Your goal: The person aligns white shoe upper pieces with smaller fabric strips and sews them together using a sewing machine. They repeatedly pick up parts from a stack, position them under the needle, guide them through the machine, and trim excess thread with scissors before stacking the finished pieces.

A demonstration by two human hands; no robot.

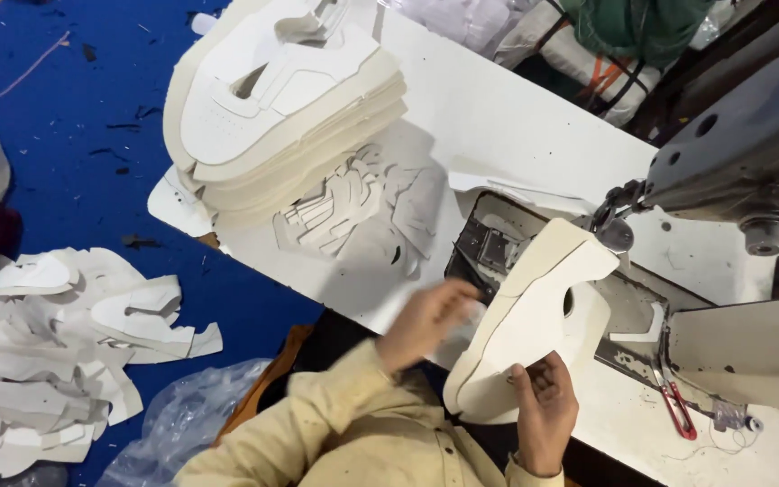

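Observation:
My right hand (pixel 547 406) grips the lower end of a cream-white cut shoe-upper piece (pixel 534 325) and holds it tilted up over the sewing machine bed (pixel 489 243). The piece's top end lies close to the needle and presser foot (pixel 615 225). My left hand (pixel 426 320), blurred, has its fingers curled at the left edge of the same piece. Both sleeves are pale yellow.
A tall stack of white shoe uppers (pixel 281 99) sits at the far left of the white table (pixel 516 117), with smaller loose pieces (pixel 344 212) beside it. The grey sewing machine head (pixel 750 153) is on the right, red thread snips (pixel 678 410) below it. More cut pieces (pixel 56 352) and a plastic bag (pixel 173 424) lie on the blue floor.

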